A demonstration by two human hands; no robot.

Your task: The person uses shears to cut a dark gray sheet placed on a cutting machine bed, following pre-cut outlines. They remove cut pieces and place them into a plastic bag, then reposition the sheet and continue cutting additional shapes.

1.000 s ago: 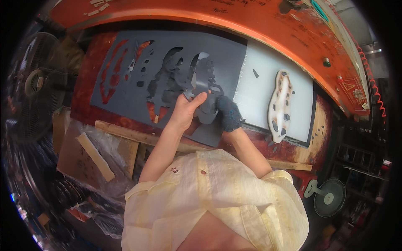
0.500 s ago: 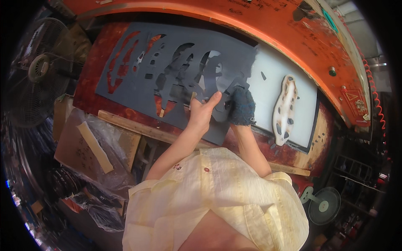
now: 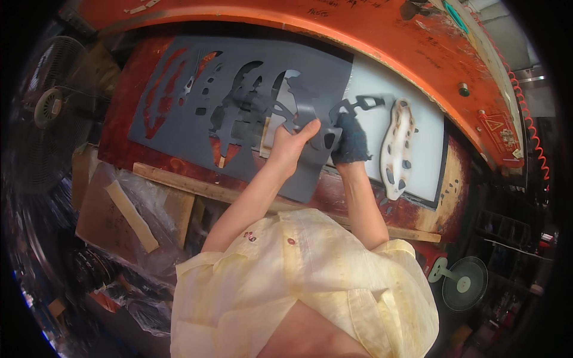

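My bare left hand point(image 3: 287, 148) pinches a dark grey cut-out piece point(image 3: 307, 107) between its thumb and fingers, above the sheet. My right hand point(image 3: 353, 141), in a dark knitted glove, is closed on a dark cut-out strip with holes point(image 3: 370, 102); its far end sticks out past the glove, over the white board. Whether both hands hold one and the same piece I cannot tell. Below them lies a large dark grey sheet point(image 3: 325, 65) with several curved openings. To the right, a long pale template with oval holes point(image 3: 399, 149) rests on the white board point(image 3: 427, 161).
An orange machine beam point(image 3: 358, 27) spans the far side of the red-brown table point(image 3: 119, 143). A wooden strip point(image 3: 185, 182) runs along the near edge. Fans stand at left point(image 3: 51, 110) and lower right point(image 3: 464, 284). A plastic-wrapped carton point(image 3: 104, 209) sits near left. Small dark scraps point(image 3: 450, 190) lie at right.
The strip in my gloved right hand has come up and out over the white board, its holes now showing. My left hand keeps its pinch with little movement. The view has shifted slightly.
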